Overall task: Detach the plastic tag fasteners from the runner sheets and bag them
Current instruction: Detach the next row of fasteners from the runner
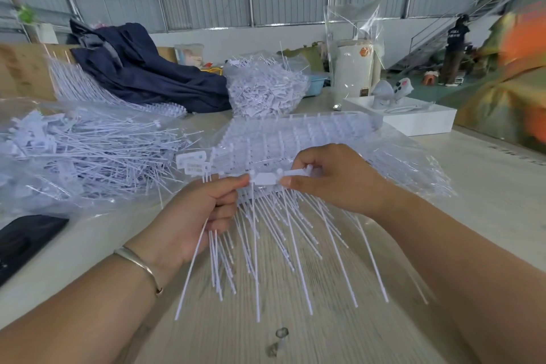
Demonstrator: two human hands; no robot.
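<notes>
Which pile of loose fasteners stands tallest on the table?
The far heap, in its clear bag beside the navy cloth, mounds high. The left pile lies flat and spread.

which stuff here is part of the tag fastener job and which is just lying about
Job: runner sheets; fastener pinched by left hand and right hand; bag of loose fasteners.
Lying about: dark cloth; phone; white tray.

The dark phone (pixel 25 241) is cut off at the left edge; tag print (pixel 193 164) unreadable.
</notes>
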